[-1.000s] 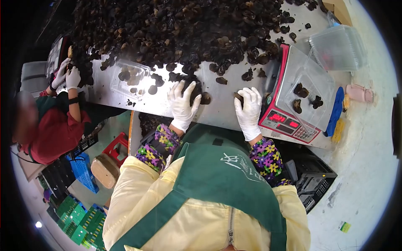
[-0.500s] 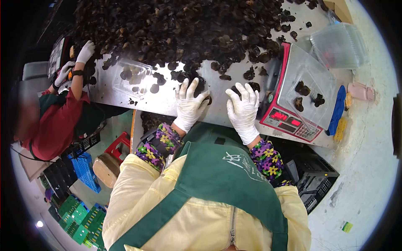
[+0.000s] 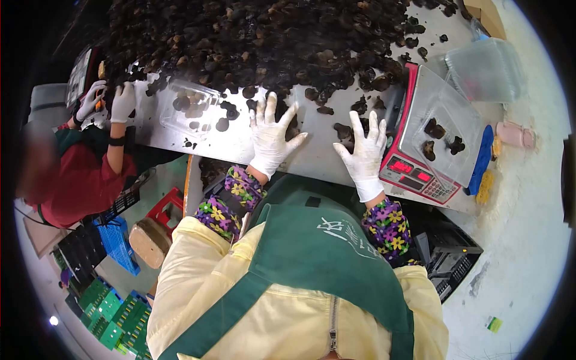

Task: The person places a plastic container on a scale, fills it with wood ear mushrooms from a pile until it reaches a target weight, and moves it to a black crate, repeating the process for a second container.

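Note:
My left hand [image 3: 273, 137], in a white glove, lies over the metal table [image 3: 318, 129] with its fingers spread. Its fingertips reach the near edge of a large heap of dark wood ear mushrooms [image 3: 252, 45], and a few pieces are partly hidden beneath them. My right hand [image 3: 365, 151], gloved too, is spread beside the scale, with loose mushroom pieces [image 3: 342, 131] at its thumb and fingers. Neither hand grips anything. Right of it stands a red-framed scale [image 3: 422, 178] with lit red digits. A clear plastic box [image 3: 414, 135] on it holds several mushroom pieces.
Another clear box [image 3: 170, 123] with mushroom pieces lies left of my left hand. Stacked clear boxes [image 3: 486, 69], a blue item [image 3: 481, 159] and a pink cup [image 3: 515, 133] sit at the right. At the left, a co-worker's gloved hands [image 3: 123, 103] are near another scale [image 3: 79, 78].
My hands have moved apart, the right one toward the scale, and their fingers have spread wider. The pieces near my right hand show more now. The co-worker's hand has come back from the heap.

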`<control>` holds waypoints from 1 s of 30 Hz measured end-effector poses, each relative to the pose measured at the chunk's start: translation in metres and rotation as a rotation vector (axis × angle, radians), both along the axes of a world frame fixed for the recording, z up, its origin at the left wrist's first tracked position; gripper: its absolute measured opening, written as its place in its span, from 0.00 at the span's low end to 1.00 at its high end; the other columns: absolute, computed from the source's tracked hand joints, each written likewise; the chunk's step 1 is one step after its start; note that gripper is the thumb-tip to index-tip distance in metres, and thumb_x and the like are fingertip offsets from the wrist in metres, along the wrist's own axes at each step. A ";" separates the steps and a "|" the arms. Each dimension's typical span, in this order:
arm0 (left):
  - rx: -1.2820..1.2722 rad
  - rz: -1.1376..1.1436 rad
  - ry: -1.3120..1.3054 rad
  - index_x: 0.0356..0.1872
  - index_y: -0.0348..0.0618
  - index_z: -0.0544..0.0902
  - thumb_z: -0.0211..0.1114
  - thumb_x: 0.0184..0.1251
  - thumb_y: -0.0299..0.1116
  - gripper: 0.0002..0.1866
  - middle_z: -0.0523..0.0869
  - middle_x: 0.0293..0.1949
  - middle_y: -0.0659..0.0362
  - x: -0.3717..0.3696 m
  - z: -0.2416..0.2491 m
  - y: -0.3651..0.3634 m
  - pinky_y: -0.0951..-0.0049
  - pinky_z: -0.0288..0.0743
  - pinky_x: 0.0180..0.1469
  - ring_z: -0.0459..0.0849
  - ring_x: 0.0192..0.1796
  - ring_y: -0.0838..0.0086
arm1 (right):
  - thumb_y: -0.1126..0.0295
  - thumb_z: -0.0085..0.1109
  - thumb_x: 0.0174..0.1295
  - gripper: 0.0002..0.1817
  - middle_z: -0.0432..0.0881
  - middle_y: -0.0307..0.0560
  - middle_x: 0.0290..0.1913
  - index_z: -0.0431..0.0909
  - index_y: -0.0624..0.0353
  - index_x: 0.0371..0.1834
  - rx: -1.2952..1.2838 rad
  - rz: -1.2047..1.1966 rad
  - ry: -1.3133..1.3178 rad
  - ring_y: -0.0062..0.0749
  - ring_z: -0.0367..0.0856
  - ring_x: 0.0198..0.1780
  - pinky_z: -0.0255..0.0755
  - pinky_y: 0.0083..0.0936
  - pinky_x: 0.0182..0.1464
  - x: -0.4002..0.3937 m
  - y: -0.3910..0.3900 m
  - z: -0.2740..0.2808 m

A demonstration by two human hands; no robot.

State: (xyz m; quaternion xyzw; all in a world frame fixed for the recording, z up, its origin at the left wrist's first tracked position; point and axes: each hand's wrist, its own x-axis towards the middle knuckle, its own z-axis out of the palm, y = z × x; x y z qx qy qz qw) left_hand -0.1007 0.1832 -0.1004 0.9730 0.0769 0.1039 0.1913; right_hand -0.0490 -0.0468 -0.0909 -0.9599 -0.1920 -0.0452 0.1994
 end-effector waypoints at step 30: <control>-2.537 0.211 0.336 0.55 0.51 0.85 0.66 0.69 0.52 0.21 0.87 0.51 0.59 0.082 0.060 -0.023 0.81 0.67 0.20 0.78 0.27 0.78 | 0.70 0.64 0.70 0.09 0.83 0.37 0.36 0.79 0.60 0.49 1.479 -0.532 0.279 0.14 0.75 0.33 0.71 0.16 0.36 0.052 -0.068 0.141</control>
